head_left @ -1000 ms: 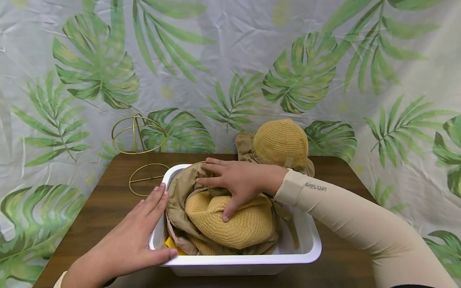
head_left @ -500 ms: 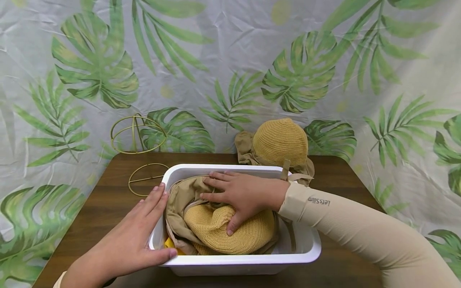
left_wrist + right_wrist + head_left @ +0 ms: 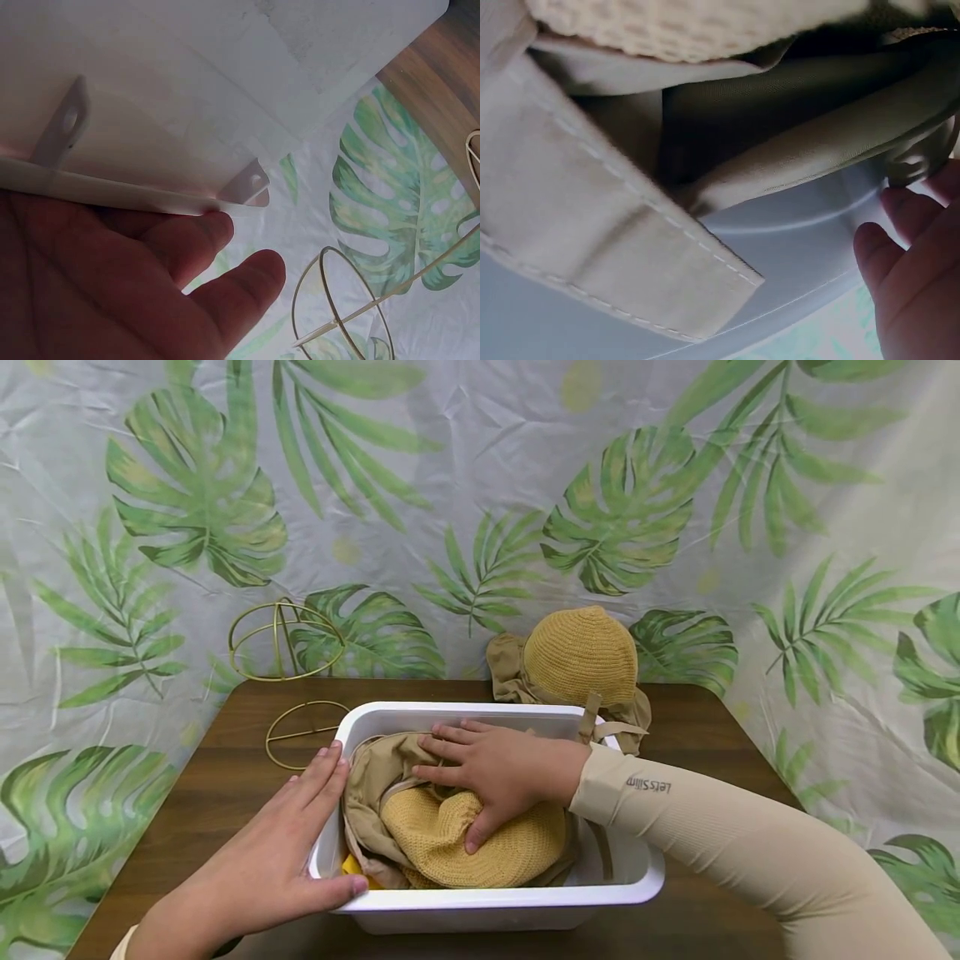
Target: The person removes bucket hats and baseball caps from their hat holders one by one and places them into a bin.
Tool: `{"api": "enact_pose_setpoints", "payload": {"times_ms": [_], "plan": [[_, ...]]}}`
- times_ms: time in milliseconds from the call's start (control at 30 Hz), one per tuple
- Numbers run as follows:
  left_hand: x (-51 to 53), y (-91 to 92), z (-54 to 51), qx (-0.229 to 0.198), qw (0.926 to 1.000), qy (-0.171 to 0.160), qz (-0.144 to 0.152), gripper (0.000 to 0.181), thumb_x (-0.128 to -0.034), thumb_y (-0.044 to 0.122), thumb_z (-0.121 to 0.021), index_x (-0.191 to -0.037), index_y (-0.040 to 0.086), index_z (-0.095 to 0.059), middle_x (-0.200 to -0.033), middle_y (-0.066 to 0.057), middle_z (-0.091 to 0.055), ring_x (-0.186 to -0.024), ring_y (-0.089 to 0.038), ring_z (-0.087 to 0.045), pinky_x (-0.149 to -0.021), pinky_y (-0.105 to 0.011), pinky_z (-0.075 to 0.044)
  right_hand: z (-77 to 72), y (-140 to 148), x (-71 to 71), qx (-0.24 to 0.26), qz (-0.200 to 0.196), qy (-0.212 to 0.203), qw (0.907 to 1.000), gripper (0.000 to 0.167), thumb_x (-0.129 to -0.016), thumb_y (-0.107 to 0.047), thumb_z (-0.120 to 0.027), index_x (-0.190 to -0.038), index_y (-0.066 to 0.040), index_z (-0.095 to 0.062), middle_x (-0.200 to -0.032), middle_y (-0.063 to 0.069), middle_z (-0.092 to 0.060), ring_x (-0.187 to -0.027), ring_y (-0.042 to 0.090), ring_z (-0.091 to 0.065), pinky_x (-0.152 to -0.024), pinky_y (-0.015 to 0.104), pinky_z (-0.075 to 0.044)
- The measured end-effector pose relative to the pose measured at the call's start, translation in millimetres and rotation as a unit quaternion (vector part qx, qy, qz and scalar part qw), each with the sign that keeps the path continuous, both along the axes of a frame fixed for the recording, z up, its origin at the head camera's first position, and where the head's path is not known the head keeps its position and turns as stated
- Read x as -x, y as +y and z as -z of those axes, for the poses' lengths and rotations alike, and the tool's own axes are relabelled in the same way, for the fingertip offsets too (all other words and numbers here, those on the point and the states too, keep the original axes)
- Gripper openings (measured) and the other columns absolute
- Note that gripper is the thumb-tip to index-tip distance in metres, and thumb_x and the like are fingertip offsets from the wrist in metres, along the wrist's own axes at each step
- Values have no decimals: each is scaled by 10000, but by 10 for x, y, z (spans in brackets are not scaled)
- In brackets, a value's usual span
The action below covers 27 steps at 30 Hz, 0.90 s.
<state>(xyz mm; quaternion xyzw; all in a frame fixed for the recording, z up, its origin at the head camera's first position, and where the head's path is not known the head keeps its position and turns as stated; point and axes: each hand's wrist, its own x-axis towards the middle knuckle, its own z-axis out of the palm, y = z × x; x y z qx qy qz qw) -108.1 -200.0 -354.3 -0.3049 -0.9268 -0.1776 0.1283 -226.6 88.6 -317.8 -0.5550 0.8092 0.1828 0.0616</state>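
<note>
A yellow knitted hat (image 3: 435, 835) with a khaki cloth brim (image 3: 375, 785) lies crumpled inside a white plastic tub (image 3: 502, 899). My right hand (image 3: 506, 772) presses on it from above, fingers spread toward the left and thumb on the knit. In the right wrist view, fingertips (image 3: 877, 255) of that hand reach the cloth beside the tub wall, below a khaki strap (image 3: 630, 217). My left hand (image 3: 277, 852) rests against the tub's left rim, thumb over the front corner. The left wrist view has its fingers (image 3: 247, 289) extended under the rim's outer edge.
Behind the tub, a second yellow knitted hat (image 3: 581, 656) with khaki cloth stands at the table's back edge. A gold wire stand (image 3: 277, 678) rises at the back left on a ring base (image 3: 270, 735). Something bright yellow (image 3: 352, 865) shows in the tub's left front corner.
My right hand has pushed down, and the hat's brim has sunk from the back rim into the tub. More of the inner back wall shows. The left hand stays on the rim.
</note>
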Motion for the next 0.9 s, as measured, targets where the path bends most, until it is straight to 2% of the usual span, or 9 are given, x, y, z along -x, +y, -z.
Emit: {"api": "enact_pose_setpoints", "payload": {"times_ms": [133,433,667,900], "plan": [[-1,3,-5,30,10000,-7,-12,1107,-797,662,-688,-1536,-50,-271,-1626,-179,-180,-1484,-325,-195,-1027,-618,-348,-63,28,11,168,52,-175,9997,1059,-787,-849,-474,-1607,-259,-155,-1658,85,-65,-1512,278,-30,-1193,466,-114],[-6,-2,-14,38,9999,-98,-44,1097,-801,652,-689,-1532,-55,-277,-1631,-174,-162,-1487,-324,-184,-1074,-572,-319,-351,170,21,633,71,-503,9967,1059,-774,-866,-461,-1602,-259,-205,-1655,101,-101,-1513,250,-51,-1181,499,-151],[-7,-11,-7,18,10000,-69,-29,1089,-804,645,-689,-1529,-58,-283,-1631,-177,-160,-1484,-329,-193,-1081,-558,-313,-521,320,33,984,154,-511,9937,1061,-774,-858,-469,-1596,-228,-238,-1657,93,-81,-1510,263,-85,-1169,505,-198],[-5,-8,-4,30,10000,-47,-37,1094,-802,648,-687,-1531,-57,-277,-1635,-172,-147,-1488,-323,-182,-1115,-507,-287,-687,601,118,1636,480,-485,9842,979,-848,-757,-509,-1598,-195,-228,-1652,124,-85,-1501,302,-118,-1154,524,-231]]}}
